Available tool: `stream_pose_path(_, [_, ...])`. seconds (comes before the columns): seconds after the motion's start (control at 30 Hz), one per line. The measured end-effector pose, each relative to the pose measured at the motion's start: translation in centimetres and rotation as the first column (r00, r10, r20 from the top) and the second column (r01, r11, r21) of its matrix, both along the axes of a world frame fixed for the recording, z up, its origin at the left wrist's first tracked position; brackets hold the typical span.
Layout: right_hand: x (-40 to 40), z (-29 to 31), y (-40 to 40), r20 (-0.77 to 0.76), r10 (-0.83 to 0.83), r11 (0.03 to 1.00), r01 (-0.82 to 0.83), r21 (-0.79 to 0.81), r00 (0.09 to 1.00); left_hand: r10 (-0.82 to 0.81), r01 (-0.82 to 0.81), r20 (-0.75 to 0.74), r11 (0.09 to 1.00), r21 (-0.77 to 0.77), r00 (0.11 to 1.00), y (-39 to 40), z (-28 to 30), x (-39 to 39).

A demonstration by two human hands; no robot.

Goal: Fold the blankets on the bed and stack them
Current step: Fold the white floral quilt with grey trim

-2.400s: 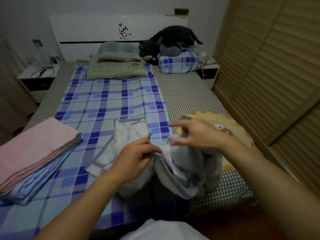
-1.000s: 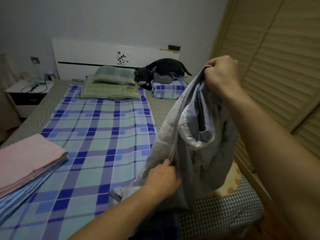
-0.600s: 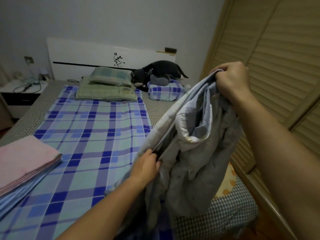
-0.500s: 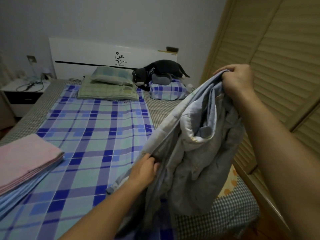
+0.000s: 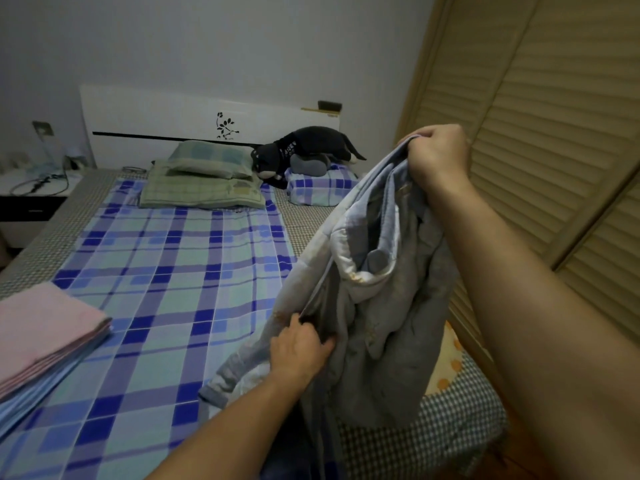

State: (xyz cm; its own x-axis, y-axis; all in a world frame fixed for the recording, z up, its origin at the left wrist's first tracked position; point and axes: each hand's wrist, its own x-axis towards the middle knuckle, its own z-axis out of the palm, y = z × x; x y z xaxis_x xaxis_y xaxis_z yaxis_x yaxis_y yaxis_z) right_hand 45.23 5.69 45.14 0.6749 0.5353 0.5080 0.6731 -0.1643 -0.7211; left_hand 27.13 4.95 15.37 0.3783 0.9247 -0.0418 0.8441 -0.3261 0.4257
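A crumpled grey and white quilted blanket (image 5: 384, 327) hangs in the air over the bed's right side. My right hand (image 5: 437, 154) grips its top edge, raised high. Lower down, my left hand (image 5: 300, 348) pinches the same edge near the blanket's lower left. The blanket's bottom trails onto the blue plaid sheet (image 5: 166, 271). A stack of folded blankets (image 5: 45, 337), pink on top of light blue, lies at the bed's left edge. An orange patterned blanket (image 5: 446, 362) lies on the bed behind the hanging one, mostly hidden.
Green pillows (image 5: 204, 181) and a black plush cat (image 5: 304, 150) on a plaid pillow sit by the white headboard (image 5: 173, 119). A nightstand (image 5: 31, 199) stands far left. Slatted wardrobe doors (image 5: 554, 116) run along the right, close to the bed.
Both hands gathered the grey blanket off the bed and raised it. My right hand went high with the top edge. In the last half second my left hand slid slightly along the edge.
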Motion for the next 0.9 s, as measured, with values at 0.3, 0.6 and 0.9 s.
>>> stream_pose_path(0.3, [3.2,-1.5,-1.8,-0.046,-0.163,0.986,0.165,0.031,0.986,0.120,-0.115,0.347,0.993,-0.034,0.930,2.2,-0.9,-4.2])
stream_pose_path(0.6, [4.5,-5.8,-1.9,-0.045,-0.195,0.979,0.191,-0.073,0.980,-0.409,0.194,0.332,0.828,0.526,0.850,6.0,5.9,-17.0])
stream_pose_path(0.9, [3.8,-13.7,-3.2,-0.208,0.568,0.386,-0.482,-0.787,0.796,0.176,-0.278,0.542,0.954,0.111,0.822,10.1,7.4,-24.6])
